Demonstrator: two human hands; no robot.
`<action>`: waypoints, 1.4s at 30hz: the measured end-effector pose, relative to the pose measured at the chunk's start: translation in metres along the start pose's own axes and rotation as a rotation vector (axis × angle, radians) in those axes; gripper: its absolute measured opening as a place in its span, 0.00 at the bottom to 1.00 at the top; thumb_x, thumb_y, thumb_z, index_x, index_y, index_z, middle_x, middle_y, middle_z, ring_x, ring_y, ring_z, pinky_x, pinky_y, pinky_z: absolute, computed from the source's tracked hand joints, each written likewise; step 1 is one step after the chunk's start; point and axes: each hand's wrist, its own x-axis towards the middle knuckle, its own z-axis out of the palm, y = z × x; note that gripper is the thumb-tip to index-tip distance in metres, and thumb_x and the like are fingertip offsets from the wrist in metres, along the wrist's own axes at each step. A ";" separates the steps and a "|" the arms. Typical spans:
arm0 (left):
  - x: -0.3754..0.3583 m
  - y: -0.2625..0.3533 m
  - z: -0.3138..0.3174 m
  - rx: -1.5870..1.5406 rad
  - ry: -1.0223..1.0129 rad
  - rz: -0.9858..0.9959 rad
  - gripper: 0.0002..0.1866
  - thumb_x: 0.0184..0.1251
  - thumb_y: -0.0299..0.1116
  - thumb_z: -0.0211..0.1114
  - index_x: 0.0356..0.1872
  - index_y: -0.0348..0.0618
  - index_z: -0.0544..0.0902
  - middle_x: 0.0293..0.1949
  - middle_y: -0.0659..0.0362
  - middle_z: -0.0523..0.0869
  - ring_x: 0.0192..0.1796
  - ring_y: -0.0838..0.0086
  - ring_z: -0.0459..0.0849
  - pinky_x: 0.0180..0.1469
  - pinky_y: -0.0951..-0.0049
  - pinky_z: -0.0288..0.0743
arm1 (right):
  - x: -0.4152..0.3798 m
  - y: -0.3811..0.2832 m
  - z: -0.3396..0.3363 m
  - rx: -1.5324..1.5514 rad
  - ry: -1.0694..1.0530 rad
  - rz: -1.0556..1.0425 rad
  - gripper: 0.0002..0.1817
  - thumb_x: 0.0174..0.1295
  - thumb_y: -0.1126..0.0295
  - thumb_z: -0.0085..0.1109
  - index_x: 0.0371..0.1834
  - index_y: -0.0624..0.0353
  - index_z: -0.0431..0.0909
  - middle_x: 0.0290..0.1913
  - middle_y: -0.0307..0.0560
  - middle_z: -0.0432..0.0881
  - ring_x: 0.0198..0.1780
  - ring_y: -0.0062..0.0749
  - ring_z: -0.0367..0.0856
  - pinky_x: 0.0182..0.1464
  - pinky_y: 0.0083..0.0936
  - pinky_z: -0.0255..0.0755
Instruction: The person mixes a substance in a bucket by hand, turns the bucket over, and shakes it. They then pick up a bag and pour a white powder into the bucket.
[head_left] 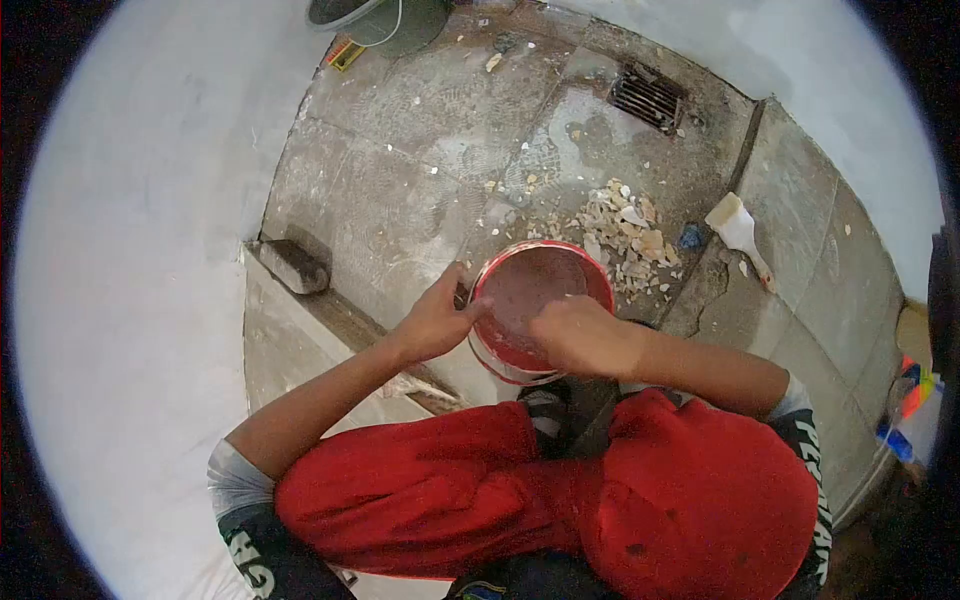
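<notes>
A red-rimmed bucket stands on the floor in front of my knees, with a brownish-pink wet mix inside. My left hand grips its left rim, thumb over the edge and fingers along the outer wall. My right hand reaches over the near right rim into the bucket. Its fingers are closed, and whatever they may hold is hidden by the hand and blurred.
Broken chips lie heaped beyond the bucket. A paintbrush rests to the right, near a floor drain. A dark block lies at left; a grey-green bucket stands at the back by the white wall.
</notes>
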 end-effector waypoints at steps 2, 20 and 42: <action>0.000 0.003 -0.001 -0.073 -0.061 0.024 0.16 0.71 0.36 0.66 0.46 0.37 0.70 0.37 0.54 0.79 0.40 0.71 0.80 0.42 0.67 0.76 | 0.012 0.011 0.019 0.082 -0.013 0.030 0.10 0.56 0.71 0.57 0.34 0.63 0.86 0.33 0.60 0.87 0.37 0.52 0.88 0.35 0.46 0.81; 0.005 0.012 0.005 -0.043 -0.193 0.137 0.13 0.71 0.29 0.64 0.47 0.38 0.69 0.39 0.55 0.80 0.40 0.73 0.81 0.43 0.69 0.77 | 0.042 0.046 0.065 0.243 -0.136 0.138 0.16 0.53 0.67 0.62 0.40 0.69 0.86 0.43 0.67 0.85 0.43 0.53 0.87 0.45 0.45 0.80; 0.008 0.022 0.002 0.008 -0.226 0.200 0.12 0.72 0.30 0.64 0.48 0.40 0.70 0.43 0.56 0.80 0.46 0.73 0.80 0.48 0.67 0.78 | 0.039 0.043 0.076 0.319 -0.020 0.072 0.22 0.62 0.67 0.54 0.60 0.58 0.77 0.57 0.56 0.81 0.57 0.48 0.81 0.58 0.43 0.73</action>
